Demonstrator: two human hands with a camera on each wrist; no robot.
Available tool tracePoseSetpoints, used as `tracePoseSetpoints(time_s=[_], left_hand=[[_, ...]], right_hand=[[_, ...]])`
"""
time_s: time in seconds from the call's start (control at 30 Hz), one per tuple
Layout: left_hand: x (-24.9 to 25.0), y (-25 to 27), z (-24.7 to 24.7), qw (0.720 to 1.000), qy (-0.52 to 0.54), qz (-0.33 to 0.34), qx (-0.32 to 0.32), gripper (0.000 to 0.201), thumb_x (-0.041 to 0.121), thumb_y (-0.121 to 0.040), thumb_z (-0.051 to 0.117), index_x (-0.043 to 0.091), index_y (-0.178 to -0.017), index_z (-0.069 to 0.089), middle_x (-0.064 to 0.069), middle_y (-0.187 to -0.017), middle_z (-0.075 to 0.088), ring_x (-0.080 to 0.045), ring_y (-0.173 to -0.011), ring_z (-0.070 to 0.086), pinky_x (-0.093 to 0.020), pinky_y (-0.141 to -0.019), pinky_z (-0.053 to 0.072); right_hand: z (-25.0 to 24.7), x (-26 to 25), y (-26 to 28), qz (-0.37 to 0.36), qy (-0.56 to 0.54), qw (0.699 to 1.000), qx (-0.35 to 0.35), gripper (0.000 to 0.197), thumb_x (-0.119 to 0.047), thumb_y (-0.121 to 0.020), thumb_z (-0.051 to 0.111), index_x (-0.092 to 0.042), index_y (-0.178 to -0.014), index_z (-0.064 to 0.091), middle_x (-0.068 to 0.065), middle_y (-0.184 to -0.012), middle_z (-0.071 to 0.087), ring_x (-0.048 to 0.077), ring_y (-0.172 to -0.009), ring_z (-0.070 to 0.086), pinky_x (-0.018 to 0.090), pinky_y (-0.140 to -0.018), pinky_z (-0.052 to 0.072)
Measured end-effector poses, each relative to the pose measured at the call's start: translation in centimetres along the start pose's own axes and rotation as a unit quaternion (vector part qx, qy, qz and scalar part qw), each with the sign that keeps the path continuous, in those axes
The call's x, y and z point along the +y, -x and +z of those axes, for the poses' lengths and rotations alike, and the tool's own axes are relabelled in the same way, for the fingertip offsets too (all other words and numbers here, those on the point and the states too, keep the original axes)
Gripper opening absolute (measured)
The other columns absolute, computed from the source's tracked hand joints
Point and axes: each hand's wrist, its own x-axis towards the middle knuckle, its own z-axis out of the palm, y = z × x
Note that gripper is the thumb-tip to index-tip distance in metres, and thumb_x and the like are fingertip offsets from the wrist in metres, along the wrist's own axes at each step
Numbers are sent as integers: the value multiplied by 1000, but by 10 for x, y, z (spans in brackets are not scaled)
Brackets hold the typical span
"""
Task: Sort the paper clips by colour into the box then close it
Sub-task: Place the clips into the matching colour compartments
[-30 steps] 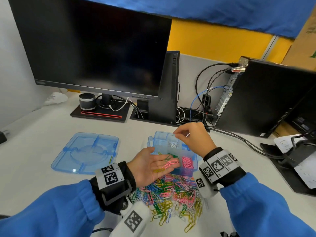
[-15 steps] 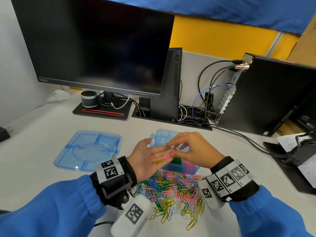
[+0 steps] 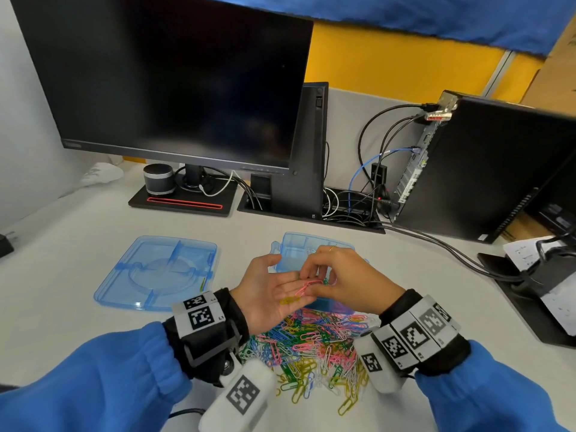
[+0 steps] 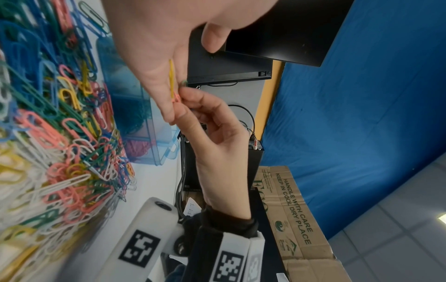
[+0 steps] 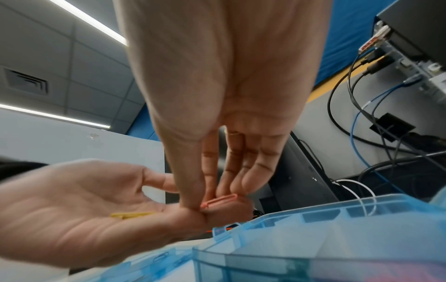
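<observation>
Pink paper clip (image 3: 308, 285) pinched by right hand (image 3: 346, 282) over left palm (image 3: 268, 294).

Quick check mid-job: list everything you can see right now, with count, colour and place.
pink paper clip: one, pink, pinched at the left hand's fingertips.
yellow paper clip: one, yellow, lying in the left palm.
loose paper clips: a heap, mixed colours, on the desk near the box.
box: one, clear blue, open, behind the hands; pink clips show in a near compartment.
lid: one, clear blue, left of the box.
monitor: one, black, at the back.
computer tower: one, black, back right, cables attached.
speaker: one, black and silver, on the monitor base.
left hand: palm up, open.
right hand: pinches the pink paper clip.
</observation>
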Motion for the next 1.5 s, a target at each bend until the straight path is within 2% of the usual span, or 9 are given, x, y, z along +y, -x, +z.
tracePoseSetpoints(time_s=[0.37,0.5,0.73,0.83,0.97,1.1,1.3,1.4,1.5], left_hand=[[-1,-6,4,1000,-3,11,-2,41,24,-97,41,-11,-107,58,-25,-115,63,-32,-102,62,-38,-89,51],[3,-8,8,998,-53,9,-21,37,2,-92,36,-11,-122,54,-25,-125,60,-31,-117,59,-35,-93,50],[17,-28,22,976,-213,-14,-31,59,-22,-89,19,-3,-143,34,-20,-143,46,-33,-132,45,-34,-105,40],[20,-41,30,952,-306,-20,-18,57,-23,-91,16,-5,-144,31,-21,-147,40,-34,-137,38,-35,-112,31],[24,-54,42,907,-421,-6,27,49,-18,-94,22,-6,-137,42,-21,-143,43,-32,-133,43,-31,-105,37],[26,-55,51,865,-501,-2,34,46,-16,-94,25,-4,-129,51,-19,-121,48,-18,-93,51,-24,-85,41],[31,-49,47,807,-583,94,20,63,-22,-85,21,9,-120,63,-11,-140,49,-22,-131,44,-31,-97,41],[30,-47,34,763,-629,150,-14,70,-28,-76,25,11,-117,66,-10,-138,52,-19,-135,42,-29,-100,43],[31,-45,23,717,-666,202,-32,70,-25,-74,31,25,-104,70,-6,-137,55,-17,-134,43,-44,-98,45]], right_hand=[[1,1,1,-39,39,998,-17,5,-17,-90,63,-16,-89,58,-13,-82,48,4,-77,44,13,-68,34],[-10,5,2,-10,14,1000,-2,5,-10,-88,64,-12,-93,65,-8,-78,58,2,-69,49,10,-64,38],[-40,35,12,80,13,995,56,9,-8,-87,64,-17,-85,64,1,-79,65,12,-72,56,12,-61,41],[-40,41,15,111,26,993,42,12,-6,-87,61,-18,-84,65,-5,-75,62,14,-70,57,13,-60,41],[-35,43,14,139,29,990,11,17,-5,-88,58,-19,-82,65,-14,-70,57,-2,-57,52,5,-55,38],[-32,46,14,159,34,987,-15,14,-7,-88,61,-15,-93,72,-3,-82,65,0,-63,54,3,-54,37],[-41,43,18,170,26,985,-27,19,-18,-92,60,-18,-107,71,-1,-104,69,11,-83,60,17,-73,40],[-46,37,22,158,25,986,-40,18,-24,-91,62,-21,-106,71,-2,-103,70,10,-84,61,14,-69,40],[-46,26,28,133,22,990,-49,17,-27,-90,63,-23,-105,70,-5,-97,71,11,-85,64,15,-72,46]])
